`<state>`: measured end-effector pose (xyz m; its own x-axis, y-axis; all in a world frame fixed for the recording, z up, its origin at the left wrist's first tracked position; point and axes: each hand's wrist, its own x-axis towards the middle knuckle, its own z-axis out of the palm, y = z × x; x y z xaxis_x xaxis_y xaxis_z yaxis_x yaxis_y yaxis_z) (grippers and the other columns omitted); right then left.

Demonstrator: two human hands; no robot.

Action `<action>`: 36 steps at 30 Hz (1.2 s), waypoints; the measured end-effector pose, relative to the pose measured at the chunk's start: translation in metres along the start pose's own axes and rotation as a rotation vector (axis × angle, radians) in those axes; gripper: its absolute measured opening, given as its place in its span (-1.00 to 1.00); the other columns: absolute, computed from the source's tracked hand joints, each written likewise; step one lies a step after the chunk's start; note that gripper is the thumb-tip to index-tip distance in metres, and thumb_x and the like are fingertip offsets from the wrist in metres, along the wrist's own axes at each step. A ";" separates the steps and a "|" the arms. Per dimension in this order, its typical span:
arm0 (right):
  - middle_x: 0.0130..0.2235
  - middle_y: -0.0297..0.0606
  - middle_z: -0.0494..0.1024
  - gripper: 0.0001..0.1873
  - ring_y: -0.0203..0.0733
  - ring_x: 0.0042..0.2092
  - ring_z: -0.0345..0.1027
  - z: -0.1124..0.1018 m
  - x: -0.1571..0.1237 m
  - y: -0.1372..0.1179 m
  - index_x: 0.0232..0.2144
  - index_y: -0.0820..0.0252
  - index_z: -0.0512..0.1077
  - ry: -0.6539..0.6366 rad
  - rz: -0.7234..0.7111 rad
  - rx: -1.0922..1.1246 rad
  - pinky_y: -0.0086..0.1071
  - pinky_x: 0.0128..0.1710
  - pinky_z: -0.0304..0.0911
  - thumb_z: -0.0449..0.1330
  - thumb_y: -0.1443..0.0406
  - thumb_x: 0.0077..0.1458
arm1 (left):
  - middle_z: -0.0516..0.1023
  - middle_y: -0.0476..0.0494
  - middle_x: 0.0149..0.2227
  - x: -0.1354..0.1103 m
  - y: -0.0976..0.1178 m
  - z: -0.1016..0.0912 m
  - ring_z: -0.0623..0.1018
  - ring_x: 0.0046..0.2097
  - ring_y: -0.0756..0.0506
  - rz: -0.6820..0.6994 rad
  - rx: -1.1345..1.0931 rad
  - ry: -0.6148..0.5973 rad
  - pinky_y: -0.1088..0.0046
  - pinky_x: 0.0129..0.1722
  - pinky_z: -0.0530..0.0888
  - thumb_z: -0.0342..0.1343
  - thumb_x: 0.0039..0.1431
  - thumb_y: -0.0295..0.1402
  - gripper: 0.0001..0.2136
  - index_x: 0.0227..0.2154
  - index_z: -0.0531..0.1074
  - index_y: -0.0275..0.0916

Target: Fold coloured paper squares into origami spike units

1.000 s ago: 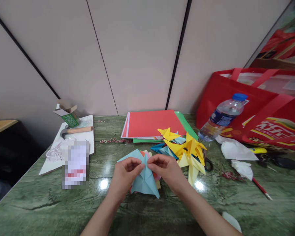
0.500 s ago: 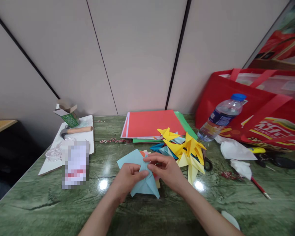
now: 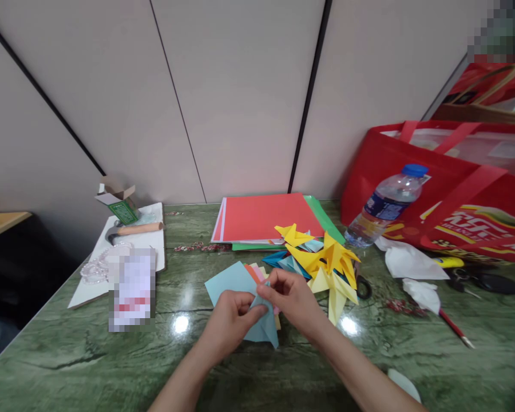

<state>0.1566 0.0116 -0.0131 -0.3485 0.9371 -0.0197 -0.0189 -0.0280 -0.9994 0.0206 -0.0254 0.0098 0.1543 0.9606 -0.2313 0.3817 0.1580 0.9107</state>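
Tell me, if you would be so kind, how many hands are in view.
2. The left hand holds the folded light blue paper at its left side; the right hand pinches its upper end, near the yellow folded shapes.

Red bag (image 3: 455, 189): far right, handles up, printed front
Bottle (image 3: 384, 206): blue cap, just in front of the bag
White board (image 3: 84, 293): far left, beneath a wooden-handled tool (image 3: 139, 228) and clear beads (image 3: 95, 271)
Green box (image 3: 125, 212): flaps open, by the tool
Tissue (image 3: 421, 294): crumpled, touching a red stick (image 3: 452, 325)
Keys (image 3: 459, 277): near the tissue
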 end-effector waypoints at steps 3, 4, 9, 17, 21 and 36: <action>-0.68 -0.50 0.17 -0.62 -0.41 -0.64 0.06 0.000 0.000 0.000 -0.67 0.18 0.21 0.026 0.000 -0.045 -0.51 -0.67 0.02 0.17 0.05 -0.09 | -0.04 0.12 -0.69 -0.001 0.000 -0.001 0.00 -0.61 0.09 -0.019 -0.005 -0.043 0.53 -0.63 -0.09 0.07 -0.09 -0.16 -0.66 -0.76 0.15 -0.24; -0.69 -0.50 0.15 -0.60 -0.40 -0.65 0.05 0.000 0.000 -0.001 -0.68 0.18 0.20 0.040 0.003 -0.058 -0.50 -0.68 0.01 0.14 0.03 -0.07 | -0.03 0.12 -0.69 -0.001 0.001 -0.001 0.00 -0.61 0.09 -0.030 -0.017 -0.066 0.53 -0.63 -0.09 0.07 -0.09 -0.15 -0.66 -0.76 0.14 -0.24; -0.73 -0.50 0.08 -0.54 -0.38 -0.66 0.01 0.003 -0.001 -0.005 -0.75 0.15 0.12 0.139 -0.064 -0.151 -0.48 -0.68 0.00 0.08 0.01 -0.02 | -0.07 0.13 -0.68 -0.002 0.001 0.001 -0.03 -0.61 0.10 -0.028 -0.027 -0.103 0.53 -0.64 -0.11 0.07 -0.08 -0.16 -0.63 -0.75 0.06 -0.22; -0.64 -0.46 0.22 -0.61 -0.38 -0.63 0.09 0.001 0.001 0.002 -0.62 0.19 0.27 0.008 0.044 -0.075 -0.50 -0.70 0.09 0.16 0.00 -0.12 | -0.07 0.17 -0.69 0.001 -0.003 -0.001 -0.03 -0.63 0.12 -0.092 -0.199 0.079 0.57 -0.66 -0.09 0.15 -0.20 -0.05 -0.56 -0.73 0.02 -0.20; -0.66 -0.47 0.22 -0.64 -0.38 -0.62 0.11 0.001 0.001 0.002 -0.62 0.18 0.26 0.019 0.033 -0.086 -0.51 -0.69 0.11 0.18 0.03 -0.12 | -0.04 0.18 -0.71 0.002 -0.005 -0.002 -0.01 -0.65 0.13 -0.119 -0.245 0.094 0.58 -0.68 -0.09 0.18 -0.25 -0.03 -0.55 -0.73 0.05 -0.21; -0.62 -0.47 0.25 -0.77 -0.38 -0.59 0.13 0.001 0.002 0.003 -0.51 0.20 0.32 0.007 0.016 -0.040 -0.51 -0.64 0.08 0.20 0.15 -0.09 | 0.42 0.01 -0.68 0.003 -0.004 -0.010 0.35 -0.64 0.05 -0.178 -0.526 0.089 0.57 -0.65 0.25 0.30 -0.31 -0.20 -0.69 -0.57 0.42 -0.35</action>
<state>0.1545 0.0128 -0.0163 -0.3422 0.9389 -0.0362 0.0242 -0.0297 -0.9993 0.0103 -0.0213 0.0085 0.0430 0.9206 -0.3880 -0.1150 0.3904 0.9135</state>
